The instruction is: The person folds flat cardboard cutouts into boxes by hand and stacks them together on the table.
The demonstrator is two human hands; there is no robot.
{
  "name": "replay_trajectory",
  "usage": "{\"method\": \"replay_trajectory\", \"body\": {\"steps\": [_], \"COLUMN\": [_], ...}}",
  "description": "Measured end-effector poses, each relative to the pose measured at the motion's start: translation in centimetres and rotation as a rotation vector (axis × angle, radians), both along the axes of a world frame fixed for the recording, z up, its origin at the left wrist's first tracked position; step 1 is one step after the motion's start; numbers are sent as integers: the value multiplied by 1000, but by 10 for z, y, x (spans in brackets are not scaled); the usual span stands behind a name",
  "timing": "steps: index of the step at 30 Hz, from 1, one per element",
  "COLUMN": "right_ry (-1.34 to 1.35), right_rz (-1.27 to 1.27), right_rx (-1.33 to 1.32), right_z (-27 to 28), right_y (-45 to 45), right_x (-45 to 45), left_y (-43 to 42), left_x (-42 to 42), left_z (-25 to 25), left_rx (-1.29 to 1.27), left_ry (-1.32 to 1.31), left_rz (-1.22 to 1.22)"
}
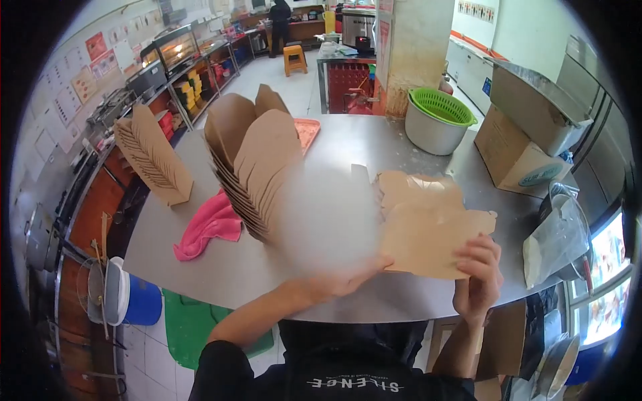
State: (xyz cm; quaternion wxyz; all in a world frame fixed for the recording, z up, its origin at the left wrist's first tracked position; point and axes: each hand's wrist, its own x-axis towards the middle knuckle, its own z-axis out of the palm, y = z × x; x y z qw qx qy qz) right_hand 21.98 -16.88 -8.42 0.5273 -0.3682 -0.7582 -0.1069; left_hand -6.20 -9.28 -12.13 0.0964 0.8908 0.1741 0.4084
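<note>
A brown cardboard takeaway box point(428, 234), unfolded and nearly flat, lies at the table's near edge in front of me. My right hand point(479, 271) grips its right side, fingers curled over the top face. At the lower left corner, my left hand point(351, 279) pinches the cardboard; a white blur in the view covers part of this hand. To the left rises a tall nested stack of brown cardboard boxes point(257, 157), its lower right side lost behind the same blur. A smaller stack of boxes point(152, 155) stands farther left.
A pink cloth point(210, 224) lies on the steel table point(361, 137). An orange tray point(307, 132) shows behind the tall stack. A pot with a green basket point(441, 110) stands at the back right. On the right are a carton point(518, 152) under a metal pan and a plastic bag point(558, 234).
</note>
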Motion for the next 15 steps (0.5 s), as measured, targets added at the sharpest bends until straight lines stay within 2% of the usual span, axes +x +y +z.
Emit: {"method": "replay_trajectory", "body": {"steps": [1, 3, 4, 7, 10, 11, 12, 13, 15], "right_ry": [6, 410, 412, 850, 910, 902, 1032, 1158, 1124], "right_rz": [-7, -297, -298, -127, -18, 0, 88, 180, 144], "right_rx": [3, 44, 42, -214, -288, -284, -323, -365, -398], "right_z": [-8, -25, -39, -79, -109, -108, -101, -97, -110], "right_y": [2, 11, 15, 16, 13, 11, 10, 9, 12], "right_x": [-4, -22, -27, -52, -64, -70, -79, -83, -76], "left_y": [-2, -8, -9, -5, 0, 0, 1, 3, 9], "left_x": [6, 19, 24, 39, 43, 44, 44, 45, 47], "left_z": [3, 11, 17, 26, 16, 18, 20, 18, 12], "left_rx": [3, -174, -176, -239, -358, -521, -681, -666, -685], "left_ry": [6, -123, -120, -250, -263, -214, -168, -183, -182], "left_rz": [-7, 174, 174, 191, 143, 89, 34, 45, -61]}}
